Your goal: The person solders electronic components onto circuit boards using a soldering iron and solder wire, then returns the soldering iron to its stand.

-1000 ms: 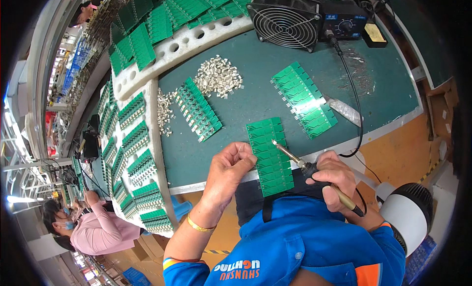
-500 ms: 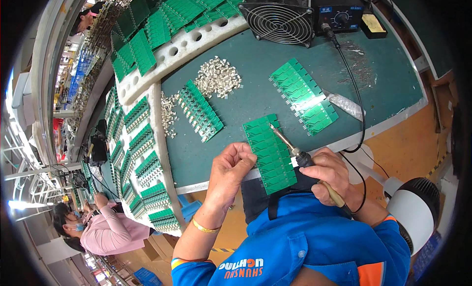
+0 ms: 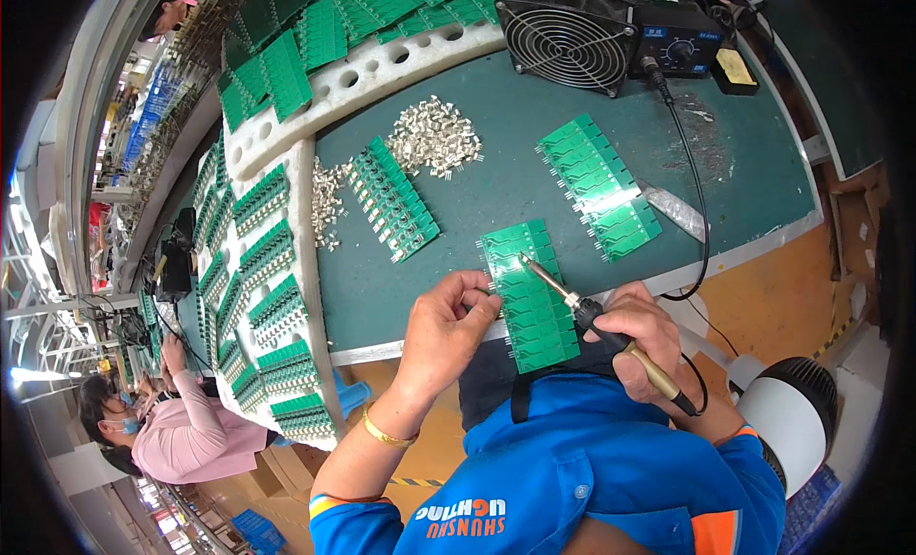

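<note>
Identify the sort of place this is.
Probably an electronics assembly workshop: a soldering iron in the right hand, green circuit boards on white foam, and a heap of small components on the bench.

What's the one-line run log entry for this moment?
Left-hand grip: at green board left edge | Right-hand grip: holding soldering iron, tip over board, contact unclear | Bench: heaped pale parts, fan

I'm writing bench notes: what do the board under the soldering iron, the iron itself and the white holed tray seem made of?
Circuit board: probably rigid resin laminate, with a smooth green coating and fine traces.
Soldering iron: shiny, silvery metal shaft; dull black grip, likely plastic or rubber.
White tray: perhaps plastic foam, given its matte look and thick rim with round holes.
</note>
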A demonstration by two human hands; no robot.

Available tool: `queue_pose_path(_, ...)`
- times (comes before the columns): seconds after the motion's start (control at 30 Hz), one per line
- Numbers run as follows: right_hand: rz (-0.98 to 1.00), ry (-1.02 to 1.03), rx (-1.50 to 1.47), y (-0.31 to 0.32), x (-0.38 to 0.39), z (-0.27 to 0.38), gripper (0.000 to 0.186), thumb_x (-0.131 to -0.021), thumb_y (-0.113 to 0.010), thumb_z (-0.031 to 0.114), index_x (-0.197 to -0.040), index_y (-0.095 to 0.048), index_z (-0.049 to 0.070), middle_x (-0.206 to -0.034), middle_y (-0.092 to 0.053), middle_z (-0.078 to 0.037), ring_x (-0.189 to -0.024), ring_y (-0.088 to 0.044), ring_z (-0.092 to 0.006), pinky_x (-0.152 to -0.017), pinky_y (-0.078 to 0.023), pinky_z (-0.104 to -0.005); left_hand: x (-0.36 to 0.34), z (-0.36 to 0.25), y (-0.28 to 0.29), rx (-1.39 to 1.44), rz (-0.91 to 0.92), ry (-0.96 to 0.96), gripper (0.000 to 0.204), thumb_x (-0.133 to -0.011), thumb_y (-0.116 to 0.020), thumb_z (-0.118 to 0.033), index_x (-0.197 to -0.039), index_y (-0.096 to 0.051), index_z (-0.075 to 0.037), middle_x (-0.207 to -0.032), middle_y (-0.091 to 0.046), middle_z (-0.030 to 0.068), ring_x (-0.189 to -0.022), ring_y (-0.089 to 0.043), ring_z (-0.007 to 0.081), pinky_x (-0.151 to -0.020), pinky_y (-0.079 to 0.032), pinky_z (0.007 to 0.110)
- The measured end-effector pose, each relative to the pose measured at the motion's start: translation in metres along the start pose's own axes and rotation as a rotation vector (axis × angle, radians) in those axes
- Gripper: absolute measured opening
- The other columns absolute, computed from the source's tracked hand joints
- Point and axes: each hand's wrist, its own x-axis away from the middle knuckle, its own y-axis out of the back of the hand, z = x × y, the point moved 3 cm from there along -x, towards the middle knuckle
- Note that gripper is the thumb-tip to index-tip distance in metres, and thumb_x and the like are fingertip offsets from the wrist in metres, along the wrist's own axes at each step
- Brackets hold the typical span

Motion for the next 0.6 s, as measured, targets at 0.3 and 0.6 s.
queue_pose_path(0.3,0.037,-0.106,-0.055,0.009,-0.010,0.007,0.024,-0.089,-0.062,0.020,-0.104,-0.059,0.002,-0.073,-0.065,-0.007,-0.062,-0.061,-0.0191,-0.072,-0.046,-0.0373,0.019,0.001,0.005,0.165,-0.146,-0.114,0.023,-0.090,-0.065,-0.006,-0.111,-0.056,-0.002,-0.079,-0.047,-0.0062,-0.070,-0.041,0.0016,-0.060,-0.034,0.019)
queue_pose_path(0.6,0.094,-0.135,-0.067,0.011,-0.027,0.012,0.015,-0.083,-0.065,0.014,-0.093,-0.063,0.002,-0.065,-0.058,-0.005,-0.054,-0.050,-0.0185,-0.071,-0.044,-0.0398,0.025,0.026,0.014,0.737,-0.180,-0.137,0.011,-0.098,-0.054,-0.016,-0.101,-0.053,-0.006,-0.092,-0.052,0.0019,-0.069,-0.040,0.0064,-0.062,-0.033,0.021)
